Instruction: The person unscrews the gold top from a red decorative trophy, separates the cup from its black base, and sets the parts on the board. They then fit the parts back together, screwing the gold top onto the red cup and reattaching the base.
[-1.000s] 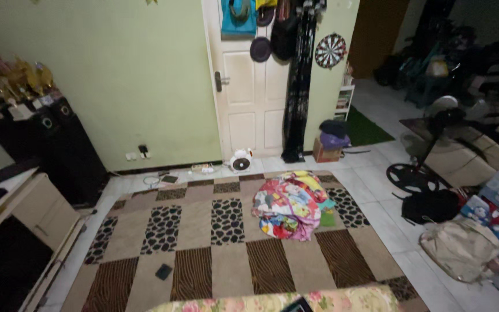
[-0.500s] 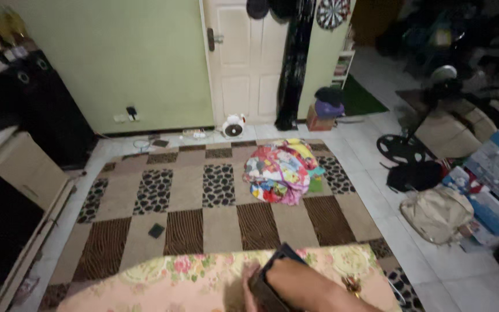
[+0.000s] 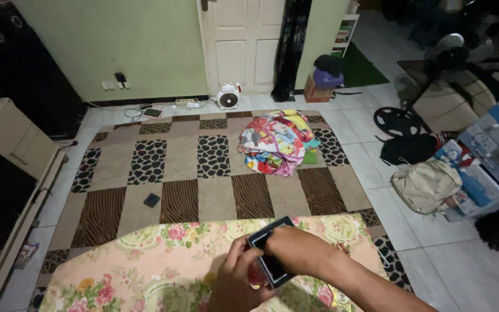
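While both hands meet low in frame, biggest thing is 1 patchwork rug (image 3: 203, 173) w/ animal-print squares, covering most of the tiled floor. Next: 1 floral cloth (image 3: 163, 260) over a flat surface at bottom edge, under the hands. 1 white door (image 3: 241, 46) in the green wall at top; 1 tall dark speaker (image 3: 24, 63) top left; 1 pale cabinet (image 3: 7, 173) along left edge. 1 heap of bright multicolour fabric (image 3: 275, 143) lies on the rug's far right part. 1 beige backpack (image 3: 425, 185) sits on tiles at right, w/ 1 black bag (image 3: 408, 149) just behind it & blue boxes (image 3: 486, 156) beside. 1 small white fan (image 3: 228, 97) by the door. 1 small dark square item (image 3: 152, 200) lies alone on the rug.

Left hand (image 3: 235, 277) & right hand (image 3: 295, 248) are together, both clamped on 1 dark flat rectangular device (image 3: 268, 254) w/ pale edge, held tilted above the floral cloth. Right wrist crosses over it, hiding part; can't tell what it is exactly.
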A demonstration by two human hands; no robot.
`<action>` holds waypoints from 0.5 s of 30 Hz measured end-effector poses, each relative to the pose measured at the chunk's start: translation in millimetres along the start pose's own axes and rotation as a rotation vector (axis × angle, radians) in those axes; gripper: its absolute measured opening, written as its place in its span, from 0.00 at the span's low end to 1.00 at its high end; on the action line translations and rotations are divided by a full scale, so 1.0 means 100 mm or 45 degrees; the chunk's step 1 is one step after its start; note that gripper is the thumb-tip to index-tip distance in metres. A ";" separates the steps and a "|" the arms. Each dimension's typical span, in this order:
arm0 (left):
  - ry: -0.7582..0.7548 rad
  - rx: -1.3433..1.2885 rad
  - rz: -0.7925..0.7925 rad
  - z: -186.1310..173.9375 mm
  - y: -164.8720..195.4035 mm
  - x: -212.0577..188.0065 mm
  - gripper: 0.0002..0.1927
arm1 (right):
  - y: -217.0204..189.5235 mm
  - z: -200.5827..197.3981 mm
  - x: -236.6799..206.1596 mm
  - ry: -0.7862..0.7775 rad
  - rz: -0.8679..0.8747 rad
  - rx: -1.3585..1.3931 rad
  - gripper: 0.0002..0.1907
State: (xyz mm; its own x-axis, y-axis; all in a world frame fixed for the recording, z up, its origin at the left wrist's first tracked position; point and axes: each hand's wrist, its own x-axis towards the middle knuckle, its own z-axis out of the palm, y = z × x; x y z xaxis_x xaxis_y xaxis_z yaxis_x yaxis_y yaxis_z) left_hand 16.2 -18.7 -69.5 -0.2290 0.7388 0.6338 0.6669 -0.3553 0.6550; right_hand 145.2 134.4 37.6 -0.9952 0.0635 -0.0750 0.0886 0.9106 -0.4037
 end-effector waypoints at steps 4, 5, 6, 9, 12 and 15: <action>-0.013 0.019 -0.148 0.05 0.01 -0.03 0.41 | -0.01 -0.02 0.00 -0.093 0.119 -0.063 0.05; 0.002 0.030 -0.175 0.07 0.02 -0.04 0.40 | -0.02 -0.01 0.00 -0.088 0.161 -0.048 0.06; 0.001 0.042 -0.194 0.08 0.02 -0.04 0.41 | -0.02 -0.01 0.01 -0.078 0.203 -0.035 0.07; -0.011 0.026 -0.235 0.12 0.06 -0.03 0.42 | -0.05 0.04 0.03 -0.068 0.270 -0.191 0.04; -0.029 -0.052 -0.229 0.10 0.12 0.02 0.40 | -0.03 0.05 0.04 -0.133 0.234 -0.117 0.05; -0.033 -0.073 -0.196 0.05 0.21 0.08 0.40 | -0.01 0.00 -0.01 -0.085 0.120 -0.013 0.05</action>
State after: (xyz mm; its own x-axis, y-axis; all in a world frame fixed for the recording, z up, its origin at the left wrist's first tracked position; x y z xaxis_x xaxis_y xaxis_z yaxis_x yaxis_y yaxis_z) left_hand 32.2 -17.4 -53.1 -0.3066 0.8013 0.5137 0.5834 -0.2682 0.7666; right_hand 146.6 133.5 37.9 -0.9774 0.1217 -0.1730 0.1806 0.9059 -0.3830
